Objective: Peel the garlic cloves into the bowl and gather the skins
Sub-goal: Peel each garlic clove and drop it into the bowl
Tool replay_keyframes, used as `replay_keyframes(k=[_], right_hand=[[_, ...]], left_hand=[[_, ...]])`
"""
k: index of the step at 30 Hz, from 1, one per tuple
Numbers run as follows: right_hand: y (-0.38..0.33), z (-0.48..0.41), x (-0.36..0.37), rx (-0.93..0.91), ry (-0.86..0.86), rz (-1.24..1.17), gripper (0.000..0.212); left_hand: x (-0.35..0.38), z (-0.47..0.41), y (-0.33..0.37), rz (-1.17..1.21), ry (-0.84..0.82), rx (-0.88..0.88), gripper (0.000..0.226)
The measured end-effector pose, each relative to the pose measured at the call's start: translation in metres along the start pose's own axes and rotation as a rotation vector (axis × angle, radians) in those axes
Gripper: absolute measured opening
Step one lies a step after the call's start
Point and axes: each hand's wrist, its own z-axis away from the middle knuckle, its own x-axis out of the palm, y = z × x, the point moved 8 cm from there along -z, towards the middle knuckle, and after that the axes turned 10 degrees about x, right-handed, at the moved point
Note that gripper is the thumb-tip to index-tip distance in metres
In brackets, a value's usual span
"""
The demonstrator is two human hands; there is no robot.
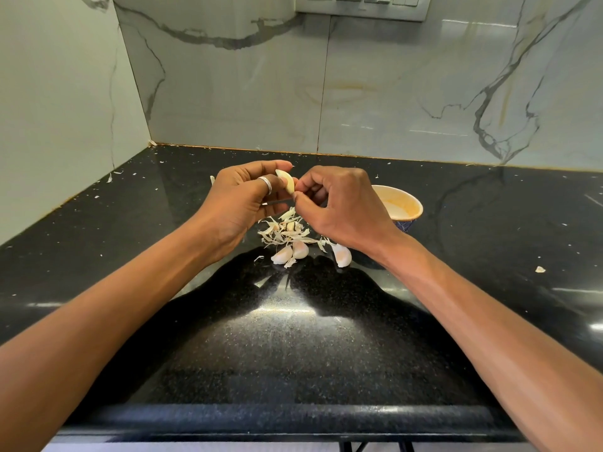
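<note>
Left hand (pixel 241 197) grips the clove (pixel 287 184); right hand (pixel 339 203) pinches its lower tip, above the skins (pixel 284 228) on the counter (pixel 293 353).

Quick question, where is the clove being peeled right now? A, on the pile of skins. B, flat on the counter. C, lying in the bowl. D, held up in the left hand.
D: the clove is held in the fingers of the left hand, raised above the skins, while the right hand pinches at its lower tip, beside the bowl.
</note>
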Motion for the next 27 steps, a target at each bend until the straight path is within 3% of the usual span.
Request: replay_keyframes(k=[27], right_hand=[[0.002, -0.004, -0.013, -0.012, 0.113, 0.083, 0.009]], left_hand=[[0.005, 0.003, 0.001, -0.092, -0.037, 0.014, 0.026]])
